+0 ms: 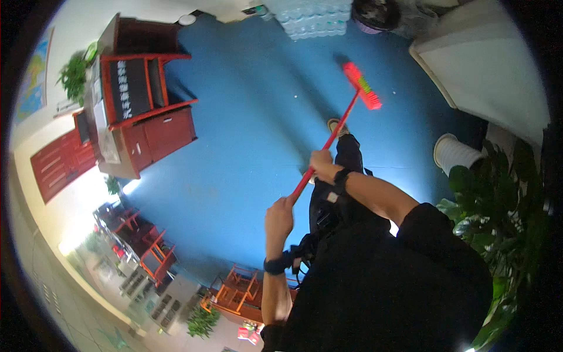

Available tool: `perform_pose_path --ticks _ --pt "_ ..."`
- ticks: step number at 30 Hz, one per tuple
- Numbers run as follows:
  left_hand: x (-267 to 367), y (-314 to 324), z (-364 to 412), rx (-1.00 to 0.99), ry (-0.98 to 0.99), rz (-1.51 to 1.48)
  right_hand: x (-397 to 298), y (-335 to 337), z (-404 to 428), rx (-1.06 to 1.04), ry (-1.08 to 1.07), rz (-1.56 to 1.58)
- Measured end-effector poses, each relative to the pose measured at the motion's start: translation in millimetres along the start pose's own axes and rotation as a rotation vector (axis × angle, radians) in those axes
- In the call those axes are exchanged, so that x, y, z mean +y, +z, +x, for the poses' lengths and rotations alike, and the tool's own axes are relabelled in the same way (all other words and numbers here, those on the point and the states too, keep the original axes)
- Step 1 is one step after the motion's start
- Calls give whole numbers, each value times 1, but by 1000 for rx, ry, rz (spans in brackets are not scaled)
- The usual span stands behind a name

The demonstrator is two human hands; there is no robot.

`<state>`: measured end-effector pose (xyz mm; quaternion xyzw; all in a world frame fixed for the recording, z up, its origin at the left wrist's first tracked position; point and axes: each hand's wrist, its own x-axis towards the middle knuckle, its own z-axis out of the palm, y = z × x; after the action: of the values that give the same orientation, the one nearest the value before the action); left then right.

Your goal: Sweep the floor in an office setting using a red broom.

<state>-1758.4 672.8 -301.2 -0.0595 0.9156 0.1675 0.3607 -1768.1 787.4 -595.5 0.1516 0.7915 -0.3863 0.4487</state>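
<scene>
A broom with a red handle (332,136) slants across the view, its red and green bristle head (362,86) above the blue floor (228,132) or touching it; I cannot tell which. My left hand (279,220) is closed round the upper end of the handle. Farther down the handle, my right hand (322,166) grips it too. Black bands circle both wrists. Beyond the handle shows one of my shoes (338,126). Small white specks lie on the floor near the broom head.
A wooden desk (162,143) with a red-framed chair (149,83) stands at the left. Packs of plastic bottles (314,22) are at the top. At the right are a pale partition (479,66), a white ribbed pot (457,154) and a leafy plant (492,211). More chairs (233,288) stand at lower left.
</scene>
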Motion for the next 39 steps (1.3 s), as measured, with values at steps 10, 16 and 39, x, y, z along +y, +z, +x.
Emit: perform_pose_path --ticks 10,16,39 --pt "-1 -41 -85 105 -738 -323 -139 31 -96 -530 -752 -807" --pt "-17 -62 -98 62 -720 -502 -138 28 -93 -522 -613 -856" --pt "63 15 112 78 78 -11 -33 -166 39 28 -524 -865"
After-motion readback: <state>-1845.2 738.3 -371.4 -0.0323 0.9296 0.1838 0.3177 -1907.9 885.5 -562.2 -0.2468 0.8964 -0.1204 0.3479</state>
